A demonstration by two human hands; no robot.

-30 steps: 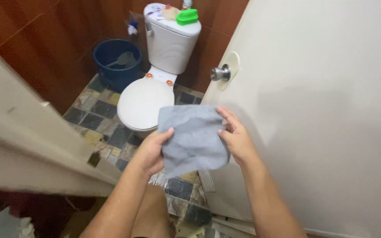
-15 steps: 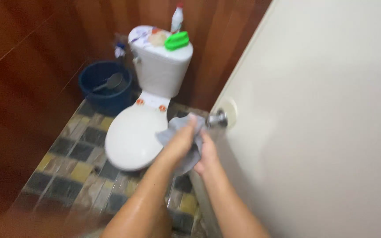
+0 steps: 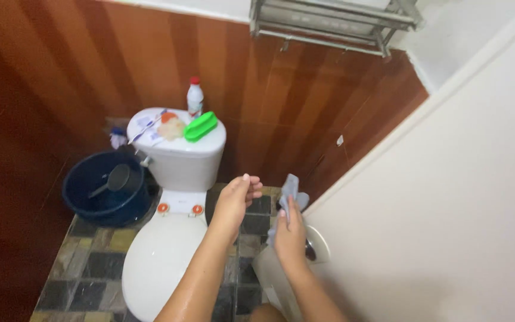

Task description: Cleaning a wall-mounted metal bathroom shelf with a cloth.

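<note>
Grey cloth (image 3: 288,197) is bunched in the right hand (image 3: 290,235), whose fingers are closed around it and press it against the edge of the white door (image 3: 448,197), just at 10 o'clock of the door knob (image 3: 312,250). Left hand (image 3: 236,200) hangs at 9 o'clock of the cloth, fingers loosely curled, holding nothing. Below it sits the white toilet (image 3: 162,256); a green brush (image 3: 201,126) and white bottle (image 3: 195,98) rest on its tank, a blue bucket (image 3: 105,188) at 9 o'clock

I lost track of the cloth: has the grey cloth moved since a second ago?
Yes. The grey cloth, in the right hand, went from over the toilet to the door knob.
</note>
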